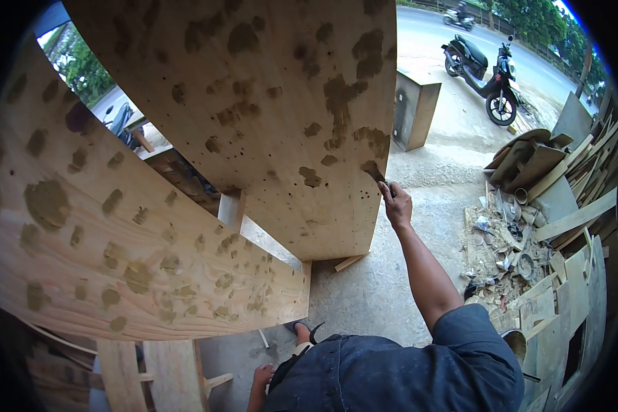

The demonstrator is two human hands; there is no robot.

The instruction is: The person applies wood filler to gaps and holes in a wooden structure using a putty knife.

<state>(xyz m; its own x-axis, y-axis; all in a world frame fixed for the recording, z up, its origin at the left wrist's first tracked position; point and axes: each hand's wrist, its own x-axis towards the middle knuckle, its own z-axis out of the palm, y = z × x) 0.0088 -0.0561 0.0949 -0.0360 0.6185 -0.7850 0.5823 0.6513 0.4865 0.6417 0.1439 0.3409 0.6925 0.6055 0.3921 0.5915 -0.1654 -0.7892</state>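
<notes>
My right hand (397,204) is closed round the handle of a putty knife (380,179). Its blade lies against the right edge of a tall wooden panel (275,144), which is dotted with brown filler patches and small dark holes. Low in the view, my left hand (263,375) hangs beside my body with its fingers curled. Whatever it may hold is hidden. A second wooden panel (206,275) with similar patches stretches across the left side, nearer to me.
Wooden boards on legs (172,374) stand at lower left. Scrap wood (563,178) and debris (508,240) are heaped along the right. A box-like piece (416,113) stands behind the tall panel. Farther off, a scooter (484,75) is parked by the road, where a motorcycle passes.
</notes>
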